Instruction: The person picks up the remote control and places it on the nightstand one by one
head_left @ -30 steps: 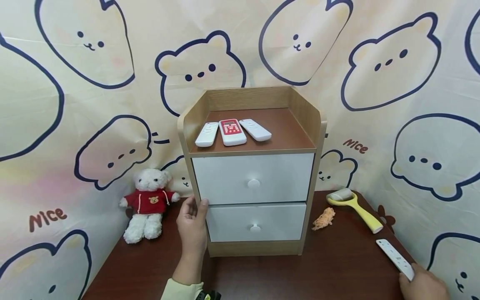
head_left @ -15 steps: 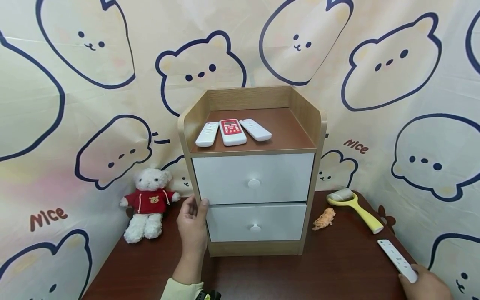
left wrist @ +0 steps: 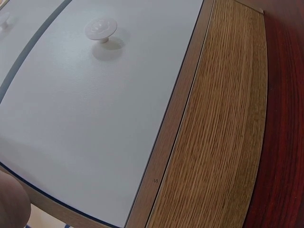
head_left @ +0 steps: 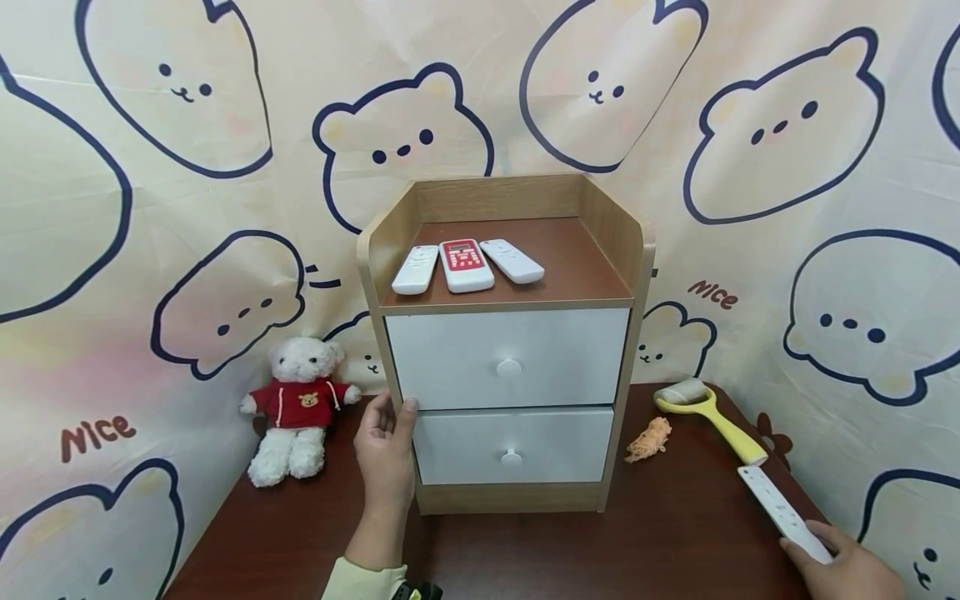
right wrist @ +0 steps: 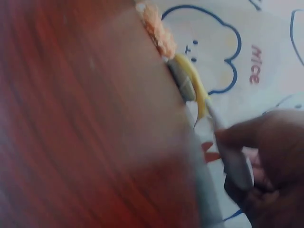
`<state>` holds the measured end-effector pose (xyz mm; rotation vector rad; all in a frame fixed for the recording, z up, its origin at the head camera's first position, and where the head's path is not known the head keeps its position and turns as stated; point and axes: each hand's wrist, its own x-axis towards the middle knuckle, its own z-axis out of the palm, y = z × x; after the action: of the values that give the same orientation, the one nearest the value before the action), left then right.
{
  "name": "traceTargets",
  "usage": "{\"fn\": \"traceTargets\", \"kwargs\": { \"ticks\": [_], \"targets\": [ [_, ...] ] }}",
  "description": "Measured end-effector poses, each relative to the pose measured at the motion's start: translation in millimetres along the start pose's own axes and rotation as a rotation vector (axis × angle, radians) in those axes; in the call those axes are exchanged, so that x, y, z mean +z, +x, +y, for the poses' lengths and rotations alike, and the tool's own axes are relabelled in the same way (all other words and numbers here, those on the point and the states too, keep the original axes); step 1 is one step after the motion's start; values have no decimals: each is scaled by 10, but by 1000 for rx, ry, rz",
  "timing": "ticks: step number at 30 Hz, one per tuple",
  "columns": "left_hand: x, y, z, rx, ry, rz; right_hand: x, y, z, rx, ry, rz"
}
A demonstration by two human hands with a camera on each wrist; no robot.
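Note:
In the head view, my right hand (head_left: 851, 558) pinches the near end of a slim white remote control (head_left: 780, 508) at the right side of the table. The remote's far end appears close to a yellow lint roller's handle. The right wrist view is blurred, with my thumb and fingers on the remote (right wrist: 232, 161). My left hand (head_left: 386, 450) holds the front left edge of a wooden cabinet (head_left: 510, 497), thumb on the front and other fingers along the side. Only a fingertip (left wrist: 13, 202) shows in the left wrist view. Both white drawers (head_left: 508, 346) are closed.
On the cabinet top lie two white remotes (head_left: 415, 269) (head_left: 513, 261) and a red-faced one (head_left: 467, 265). A white teddy bear (head_left: 300, 417) sits left. Right are an orange crinkled piece (head_left: 648, 440) and the yellow lint roller (head_left: 720, 421). Patterned cloth (head_left: 585, 50) hangs behind.
My right hand has moved slightly left and away from me, bringing the remote's far end toward the lint roller's handle. My left hand stays at the cabinet edge.

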<state>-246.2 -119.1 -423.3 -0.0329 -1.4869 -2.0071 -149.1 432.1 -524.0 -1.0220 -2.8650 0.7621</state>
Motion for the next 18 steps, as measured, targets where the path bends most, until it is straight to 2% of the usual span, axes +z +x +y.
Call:
{"fn": "traceTargets", "kwargs": {
  "ticks": [2,9,13,18],
  "targets": [
    [-2,1,-6,2,1,-2,-9,-101,-110,-6,101,14],
    [1,3,0,7,11,-6,-130,-581,-662,-81,591,44],
    [3,1,-1,1,22,-7,-240,-875,-929,-227,813,69],
    [1,1,4,2,29,0,-401,-1193,-1340,-496,1170,67]
  ]
}}
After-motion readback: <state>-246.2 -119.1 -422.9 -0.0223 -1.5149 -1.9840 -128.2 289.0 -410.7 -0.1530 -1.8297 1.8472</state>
